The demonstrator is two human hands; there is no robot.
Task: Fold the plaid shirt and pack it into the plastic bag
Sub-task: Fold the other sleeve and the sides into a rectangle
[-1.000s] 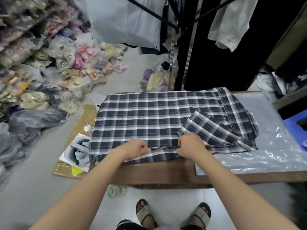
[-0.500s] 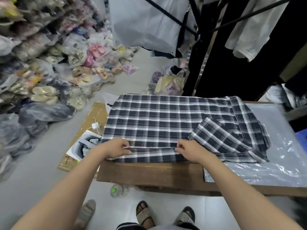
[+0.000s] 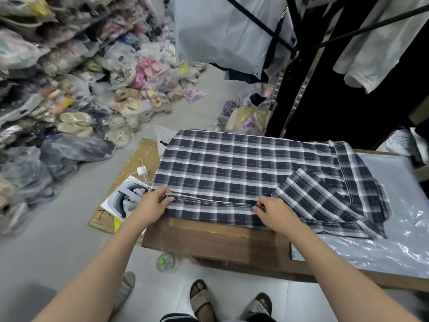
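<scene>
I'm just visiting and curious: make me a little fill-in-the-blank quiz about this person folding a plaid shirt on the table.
1. The dark blue and white plaid shirt lies spread on a brown table made of ___.
2. The left hand and the right hand both pinch the near edge of the ___.
3. The shirt's right end rests on a clear bag made of ___.
4. On the floor beside the table lies a clear bottle whose cap is ___.

Missing words: wood; shirt; plastic; green.
</scene>
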